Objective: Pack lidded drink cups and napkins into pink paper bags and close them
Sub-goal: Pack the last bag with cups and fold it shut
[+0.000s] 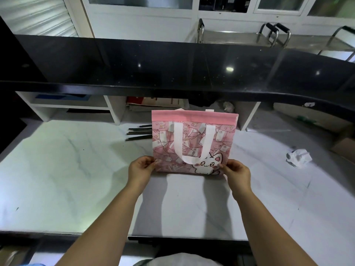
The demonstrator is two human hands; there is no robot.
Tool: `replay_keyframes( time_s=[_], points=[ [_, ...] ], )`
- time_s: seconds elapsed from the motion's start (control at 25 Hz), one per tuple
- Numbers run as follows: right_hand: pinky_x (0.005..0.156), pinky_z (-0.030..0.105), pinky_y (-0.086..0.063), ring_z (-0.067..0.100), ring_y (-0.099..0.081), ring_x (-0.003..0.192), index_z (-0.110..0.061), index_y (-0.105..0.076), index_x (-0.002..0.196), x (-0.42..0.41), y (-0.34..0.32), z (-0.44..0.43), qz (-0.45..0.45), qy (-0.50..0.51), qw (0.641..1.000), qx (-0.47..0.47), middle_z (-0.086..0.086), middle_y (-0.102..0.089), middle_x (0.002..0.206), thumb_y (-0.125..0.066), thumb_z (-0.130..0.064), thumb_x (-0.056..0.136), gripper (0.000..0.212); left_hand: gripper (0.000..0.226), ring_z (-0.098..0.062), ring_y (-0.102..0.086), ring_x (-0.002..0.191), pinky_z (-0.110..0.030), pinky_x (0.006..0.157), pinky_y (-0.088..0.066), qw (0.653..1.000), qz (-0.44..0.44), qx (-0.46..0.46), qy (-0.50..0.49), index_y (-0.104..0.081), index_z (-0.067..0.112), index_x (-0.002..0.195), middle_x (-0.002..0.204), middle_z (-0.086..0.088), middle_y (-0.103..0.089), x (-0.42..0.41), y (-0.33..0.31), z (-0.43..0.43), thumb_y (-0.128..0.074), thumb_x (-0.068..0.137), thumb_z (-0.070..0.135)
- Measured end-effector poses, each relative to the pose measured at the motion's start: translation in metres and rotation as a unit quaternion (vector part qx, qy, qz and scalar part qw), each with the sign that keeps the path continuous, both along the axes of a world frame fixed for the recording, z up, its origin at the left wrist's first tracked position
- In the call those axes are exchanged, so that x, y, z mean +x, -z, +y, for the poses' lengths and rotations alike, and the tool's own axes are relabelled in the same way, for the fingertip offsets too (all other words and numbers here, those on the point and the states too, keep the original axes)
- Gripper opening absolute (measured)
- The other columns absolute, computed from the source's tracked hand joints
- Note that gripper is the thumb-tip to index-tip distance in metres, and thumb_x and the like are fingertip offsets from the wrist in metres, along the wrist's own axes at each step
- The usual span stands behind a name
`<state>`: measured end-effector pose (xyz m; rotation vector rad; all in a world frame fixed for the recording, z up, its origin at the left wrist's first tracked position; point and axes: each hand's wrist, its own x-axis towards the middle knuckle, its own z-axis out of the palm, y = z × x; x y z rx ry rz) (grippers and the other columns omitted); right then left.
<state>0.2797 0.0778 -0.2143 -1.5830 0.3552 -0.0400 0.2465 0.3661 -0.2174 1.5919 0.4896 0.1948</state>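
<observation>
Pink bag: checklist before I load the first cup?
1. Grip: ok. The left hand and right hand pinch the lower corners of the pink bag.
2. Mouth open: not ok. The top edge looks flat and closed.
3. White handle clear of the mouth: ok. It hangs down the front.
4. Cup ready: not ok. None in view.
5. Napkin ready: cannot tell. Only crumpled white paper lies on the counter, to the right.
</observation>
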Motion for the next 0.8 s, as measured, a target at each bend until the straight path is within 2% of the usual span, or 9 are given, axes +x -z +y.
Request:
replay_keyframes(
  time_s=[0.08,0.24,0.36,0.44,0.6,0.72,0.8],
  points=[
    [0.06,0.017,-0.051,0.008,-0.063,0.059,-0.012,-0.072,0.08,-0.004,0.003,-0.001,-0.002,0.009,1.0,0.009,-0.005,-0.072,0.068,-0.071,0.002,0.08,0.014,0.014,-0.004,-0.066,0.066,-0.011,0.064,-0.051,1.0,0.001,-0.016,-0.011,-0.07,0.013,0.077,0.069,0.007,-0.072,-0.005,-0.001,-0.001,-0.08,0.074,0.004],
    [0.062,0.018,-0.052,0.009,-0.064,0.066,-0.016,-0.071,0.08,-0.006,-0.003,-0.002,-0.026,0.044,0.997,0.052,-0.005,-0.073,0.073,-0.067,0.004,0.083,0.021,0.014,-0.012,-0.069,0.076,-0.021,0.072,-0.056,0.999,-0.011,-0.02,-0.032,-0.071,0.011,0.087,0.083,-0.003,-0.073,-0.009,-0.008,-0.01,-0.08,0.076,0.008],
    [0.058,0.017,-0.049,0.005,-0.064,0.065,-0.02,-0.071,0.079,0.002,-0.016,-0.004,-0.037,0.062,0.995,0.076,-0.008,-0.073,0.073,-0.067,0.002,0.084,0.023,0.016,-0.009,-0.067,0.07,-0.015,0.063,-0.054,0.998,-0.025,-0.035,-0.054,-0.07,0.016,0.082,0.078,0.0,-0.072,-0.004,-0.025,-0.021,-0.075,0.079,0.001],
    [0.064,0.021,-0.051,0.007,-0.066,0.07,-0.019,-0.071,0.08,0.005,-0.022,-0.005,-0.042,0.063,0.993,0.096,-0.007,-0.074,0.077,-0.065,0.002,0.085,0.022,0.021,-0.005,-0.066,0.065,-0.012,0.06,-0.052,0.996,-0.029,-0.043,-0.074,-0.069,0.018,0.08,0.076,0.002,-0.071,-0.002,-0.035,-0.028,-0.071,0.081,-0.003],
    [0.076,0.029,-0.052,0.013,-0.067,0.082,-0.02,-0.073,0.083,0.002,-0.032,-0.006,-0.057,0.071,0.989,0.12,-0.004,-0.074,0.085,-0.063,0.0,0.088,0.023,0.017,-0.002,-0.066,0.064,-0.014,0.061,-0.053,0.993,-0.048,-0.064,-0.086,-0.07,0.015,0.084,0.078,0.001,-0.071,-0.005,-0.047,-0.034,-0.069,0.083,-0.002],
    [0.078,0.034,-0.054,0.021,-0.068,0.092,-0.019,-0.074,0.089,-0.012,-0.046,-0.004,-0.071,0.085,0.986,0.121,0.001,-0.075,0.094,-0.06,-0.001,0.09,0.022,0.015,-0.003,-0.067,0.065,-0.014,0.059,-0.052,0.993,-0.055,-0.073,-0.068,-0.071,0.017,0.087,0.08,0.002,-0.073,-0.003,-0.054,-0.03,-0.07,0.084,0.002],
    [0.084,0.043,-0.055,0.03,-0.068,0.099,-0.016,-0.074,0.096,-0.028,-0.058,0.0,-0.077,0.106,0.983,0.128,0.006,-0.074,0.1,-0.06,-0.002,0.09,0.02,0.018,-0.003,-0.068,0.068,-0.014,0.059,-0.052,0.994,-0.062,-0.079,-0.042,-0.072,0.021,0.087,0.081,0.005,-0.075,0.0,-0.06,-0.024,-0.069,0.084,0.003]
  ],
)
